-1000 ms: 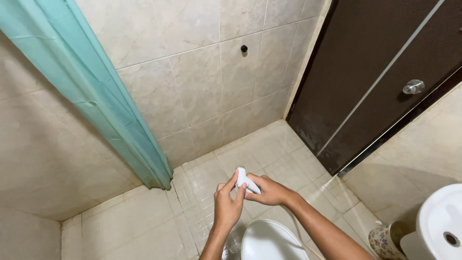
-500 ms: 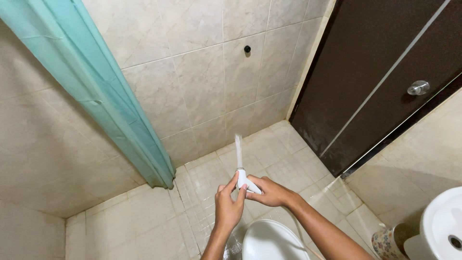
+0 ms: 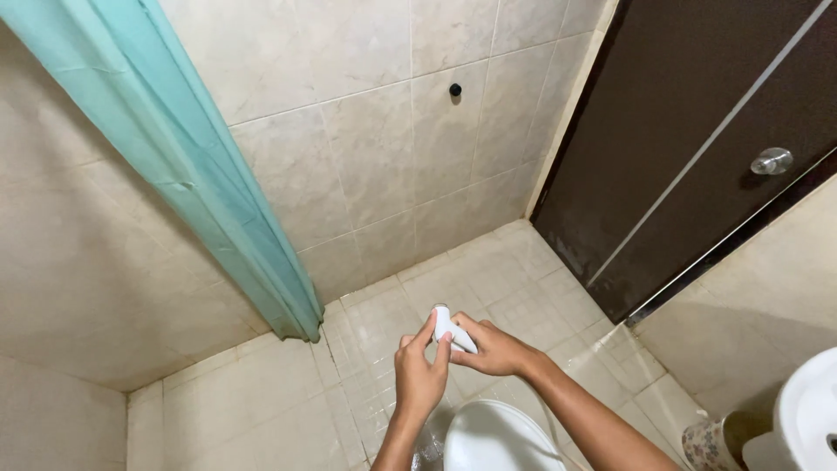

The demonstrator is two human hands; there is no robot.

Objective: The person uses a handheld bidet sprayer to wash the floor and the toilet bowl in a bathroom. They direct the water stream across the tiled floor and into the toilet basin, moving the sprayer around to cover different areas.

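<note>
From the head view I look down into a tiled bathroom corner. Both my hands meet at about six o'clock, low in the picture, around a small white plastic spray nozzle (image 3: 446, 328). My left hand (image 3: 420, 377) curls up beside it, fingers bent, with the index fingertip pressed on the nozzle's side. My right hand (image 3: 499, 349) comes in from four o'clock and is wrapped around the nozzle's lower body, thumb on top. The nozzle's rounded head pokes out above both hands, tilted toward eleven o'clock. I cannot tell whether any water leaves it.

Directly under my wrists, at six o'clock, sits the white ceramic toilet bowl (image 3: 497, 440), its rim partly cut by the picture's edge. The beige square-tiled floor (image 3: 261, 392) spreads around it. A long teal fabric shower curtain (image 3: 183, 166) hangs slanting from eleven o'clock down to a point near the centre. On the beige tiled wall at twelve o'clock is a small black round fitting (image 3: 454, 90). A dark brown door (image 3: 697, 131) with a round silver metal knob (image 3: 772, 160) fills two o'clock. A white basin's edge (image 3: 806, 419) shows at four o'clock.
</note>
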